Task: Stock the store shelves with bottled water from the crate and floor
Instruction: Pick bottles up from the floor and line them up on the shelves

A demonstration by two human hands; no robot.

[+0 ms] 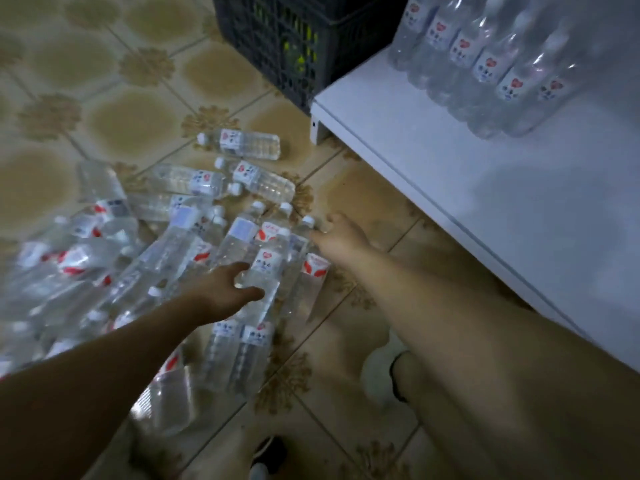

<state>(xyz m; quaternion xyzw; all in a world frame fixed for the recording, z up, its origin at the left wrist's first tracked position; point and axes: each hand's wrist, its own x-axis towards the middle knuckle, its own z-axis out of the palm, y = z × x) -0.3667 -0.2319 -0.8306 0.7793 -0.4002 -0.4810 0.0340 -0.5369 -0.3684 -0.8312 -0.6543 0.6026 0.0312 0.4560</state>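
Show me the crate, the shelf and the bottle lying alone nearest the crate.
crate [294, 46]: head view, on its dark mesh side wall.
shelf [450, 174]: head view, on the bare white top board.
lone bottle [242, 144]: head view, on its middle, beside the label.

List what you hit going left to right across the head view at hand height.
Left hand gripping a bottle → right hand → shelf. Pile and crate skipped: both overlap the hands sideways.

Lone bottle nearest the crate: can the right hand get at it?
Probably yes. The lone bottle lies apart on bare tile with nothing on it; the right hand need only pass over another bottle.
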